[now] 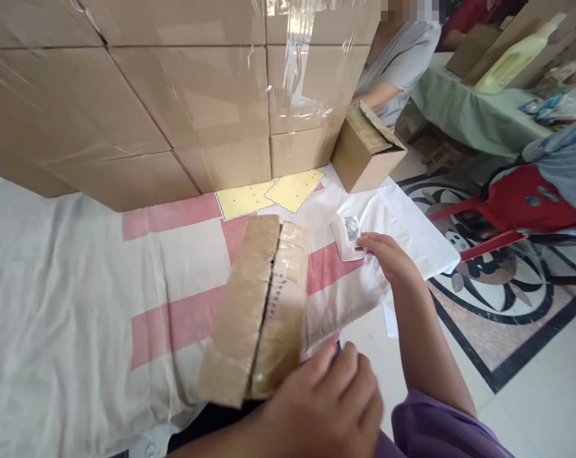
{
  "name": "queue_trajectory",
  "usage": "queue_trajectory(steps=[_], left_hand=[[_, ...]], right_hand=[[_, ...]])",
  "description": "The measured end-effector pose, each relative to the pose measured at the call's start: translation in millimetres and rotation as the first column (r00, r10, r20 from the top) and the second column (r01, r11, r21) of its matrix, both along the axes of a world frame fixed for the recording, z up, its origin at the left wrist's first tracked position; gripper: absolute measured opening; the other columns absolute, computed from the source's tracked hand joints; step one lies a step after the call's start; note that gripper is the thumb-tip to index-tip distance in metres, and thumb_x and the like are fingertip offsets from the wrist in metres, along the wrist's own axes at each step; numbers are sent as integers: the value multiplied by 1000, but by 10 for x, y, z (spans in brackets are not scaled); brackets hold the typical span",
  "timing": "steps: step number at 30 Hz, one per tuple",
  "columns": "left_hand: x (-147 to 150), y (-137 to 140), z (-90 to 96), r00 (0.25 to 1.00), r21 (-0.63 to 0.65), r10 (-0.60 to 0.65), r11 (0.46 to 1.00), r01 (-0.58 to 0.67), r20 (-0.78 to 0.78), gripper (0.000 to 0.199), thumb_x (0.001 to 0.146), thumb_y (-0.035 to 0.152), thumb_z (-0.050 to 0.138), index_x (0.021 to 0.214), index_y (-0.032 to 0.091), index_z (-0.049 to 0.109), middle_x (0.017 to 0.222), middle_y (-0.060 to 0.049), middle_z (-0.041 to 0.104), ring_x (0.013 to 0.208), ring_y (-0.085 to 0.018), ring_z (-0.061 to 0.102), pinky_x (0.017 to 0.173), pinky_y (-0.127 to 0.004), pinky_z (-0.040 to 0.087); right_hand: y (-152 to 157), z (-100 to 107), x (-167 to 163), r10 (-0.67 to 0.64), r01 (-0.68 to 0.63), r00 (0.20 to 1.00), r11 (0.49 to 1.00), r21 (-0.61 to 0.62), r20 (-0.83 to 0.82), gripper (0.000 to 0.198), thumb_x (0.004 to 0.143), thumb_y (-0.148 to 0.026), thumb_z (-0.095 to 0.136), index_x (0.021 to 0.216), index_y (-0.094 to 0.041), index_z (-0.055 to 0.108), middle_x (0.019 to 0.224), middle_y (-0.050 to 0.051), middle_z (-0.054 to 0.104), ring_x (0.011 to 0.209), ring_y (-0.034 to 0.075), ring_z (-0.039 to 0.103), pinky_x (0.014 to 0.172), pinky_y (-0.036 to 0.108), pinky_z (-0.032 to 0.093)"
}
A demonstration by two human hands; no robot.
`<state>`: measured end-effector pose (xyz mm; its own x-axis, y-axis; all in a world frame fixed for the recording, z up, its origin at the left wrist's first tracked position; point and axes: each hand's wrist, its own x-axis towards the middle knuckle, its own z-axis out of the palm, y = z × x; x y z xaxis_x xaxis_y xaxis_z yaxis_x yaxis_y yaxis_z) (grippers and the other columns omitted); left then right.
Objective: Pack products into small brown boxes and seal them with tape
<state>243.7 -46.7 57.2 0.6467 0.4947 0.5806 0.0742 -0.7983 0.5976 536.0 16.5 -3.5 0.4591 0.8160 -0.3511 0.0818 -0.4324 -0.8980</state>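
Right hand [390, 257] at a small white holder [341, 247], left hand [330, 401] by a taped carton [249, 286].
The right grip's fingertips touch the holder's edge; whether they pinch it, I cannot tell. The left grip is curled, its inside hidden. The holder sits on striped cloth [187, 254], the carton at its near edge, yellow sheets [242, 202] and stacked boxes [202, 95] beyond.

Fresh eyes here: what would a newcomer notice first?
The stack of plastic-wrapped cartons, filling the upper left. Next, the taped box in the middle, close to the left hand, and the white object at the right hand. Two overlapping yellow sheets lie at the stack's foot.
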Motion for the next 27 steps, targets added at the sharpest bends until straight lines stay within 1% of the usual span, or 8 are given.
queue_trajectory(steps=[3, 7, 10, 12, 15, 18, 21, 27], left_hand=[[-202, 264, 53, 987, 183, 63, 982, -36, -145, 32, 90, 16, 66, 119, 28, 70, 103, -6, 79, 96, -28, 76, 87, -41, 55], [-770, 685, 46, 976, -74, 124, 987, -140, -181, 42, 80, 15, 75, 117, 34, 73, 116, -4, 78, 106, -34, 75, 100, -50, 53], [-937, 608, 29, 988, -198, 81, 974, -107, -134, 42, 78, 17, 79, 116, 32, 75, 119, -7, 77, 107, -36, 75, 109, -56, 49], [-736, 368, -54, 998, -165, -37, 986, 27, -58, 42, 81, 18, 77, 121, 33, 72, 119, -6, 77, 108, -33, 75, 108, -52, 52], [10, 92, -373, 973, -16, -206, 979, 205, -106, 51, 91, 15, 65, 138, 34, 60, 133, -7, 70, 128, -29, 65, 110, -48, 52], [913, 273, -812, 991, -139, -39, 990, 21, -128, 69, 91, 17, 66, 153, 32, 39, 162, -15, 41, 151, -40, 38, 118, -64, 40], [1522, 755, -1110, 959, -260, 217, 930, -260, -183, 101, 80, 22, 81, 159, 17, 20, 170, -28, 10, 158, -48, 14, 122, -67, 31], [1702, 1177, -1236, 950, -122, 253, 953, -278, -185, 110, 73, 40, 87, 158, 20, 20, 164, -25, 25, 153, -41, 30, 120, -56, 36]], right_hand=[[-3, -20, -10, 11, -11, 1000, 1000, 14, -3, 22, 68, -41, 72, 72, -20, 68, 78, 3, 68, 78, 20, 60, 72, 32, 46], [1, -44, -34, -41, 40, 999, 998, 40, 33, 23, 67, -41, 71, 76, -20, 69, 86, 5, 70, 85, 21, 61, 79, 33, 47], [7, -22, -41, 7, -7, 1000, 1000, 26, -3, 19, 68, -39, 69, 70, -21, 67, 80, 4, 67, 81, 20, 60, 79, 34, 47], [10, 6, -37, 47, -47, 998, 999, 4, -36, 17, 68, -38, 69, 66, -21, 65, 74, 3, 64, 78, 20, 58, 78, 34, 46], [13, 48, -20, 55, -55, 998, 998, -17, -29, 16, 68, -36, 69, 67, -21, 64, 75, 3, 64, 78, 19, 57, 77, 33, 45], [11, 86, -1, 37, -37, 999, 998, -42, -8, 17, 67, -36, 70, 70, -20, 65, 76, 2, 64, 78, 18, 56, 74, 32, 43], [-15, 110, -6, 68, -68, 998, 997, -39, -14, 19, 67, -37, 69, 68, -20, 62, 73, 1, 60, 76, 17, 53, 71, 31, 41], [-124, 97, -87, 88, -88, 996, 996, -36, 22, 23, 72, -42, 69, 69, -21, 58, 72, 0, 55, 74, 17, 49, 66, 30, 38]])
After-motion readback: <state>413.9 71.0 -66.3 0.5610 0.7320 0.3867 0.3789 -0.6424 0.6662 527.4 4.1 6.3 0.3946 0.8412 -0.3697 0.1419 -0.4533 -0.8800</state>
